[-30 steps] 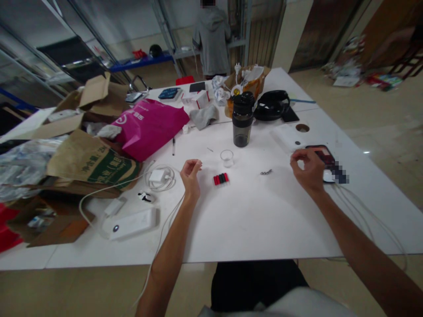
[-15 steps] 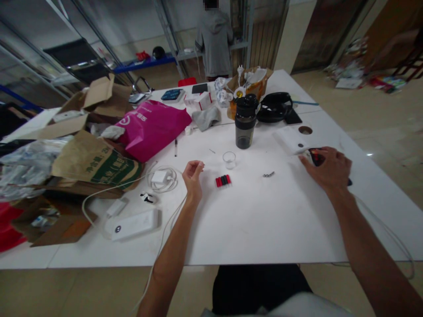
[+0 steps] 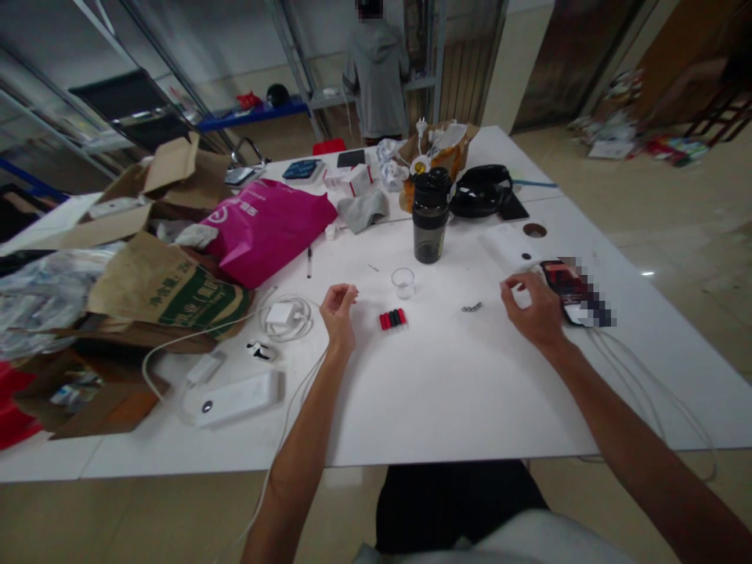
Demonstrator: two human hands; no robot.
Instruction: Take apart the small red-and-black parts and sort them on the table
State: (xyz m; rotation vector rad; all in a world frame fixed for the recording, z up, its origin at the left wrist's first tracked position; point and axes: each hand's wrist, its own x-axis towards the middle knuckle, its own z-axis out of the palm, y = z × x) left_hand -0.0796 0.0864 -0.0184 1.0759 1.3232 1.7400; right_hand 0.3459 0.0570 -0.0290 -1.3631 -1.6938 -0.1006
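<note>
- Left grip (image 3: 339, 309): yr own, over the table (image 3: 458, 392), wrist low. Fingertips drawn in to the thumb. Can't tell if sth tiny is pinched; nothing shows.
- Right grip (image 3: 532, 309): yr own, over the table. Fingers half-curled, thumb lifted apart, nothing seen in it.
- Row of small red and black cylinders (image 3: 393, 318): lies flat betw. yr two grips, just right of the left grip and apart from it. The pcs sit side by side, so the row runs left-right and each pc's long axis points roughly away from you. Left grip is the nearer.
- Small metal piece (image 3: 471, 307): on bare table, left of the right grip, near but not touching. Long axis approx. left-right, right end a bit farther from you. Right grip is the nearer. Too small to say what it is.
- Phone (image 3: 562, 283): flat, just right of and beyond the right grip, screen lit and partly blurred. Contact w/ the grip can't be told.
- Small clear cup (image 3: 403, 282): upright, just beyond the cylinders.
- Dark bottle (image 3: 430, 215): upright, lid on, beyond the cup.
- Black headphones (image 3: 482, 190): right of the bottle.
- Charger w/ coiled cable (image 3: 285, 315): left of the left grip.
- White power bank (image 3: 232, 398): near table edge, far left.
- Pink bag (image 3: 267, 223), brown paper bag (image 3: 158, 290): left side, among the clutter.
- Person in grey hoodie (image 3: 376, 70): at the shelves behind the table, back turned.
</note>
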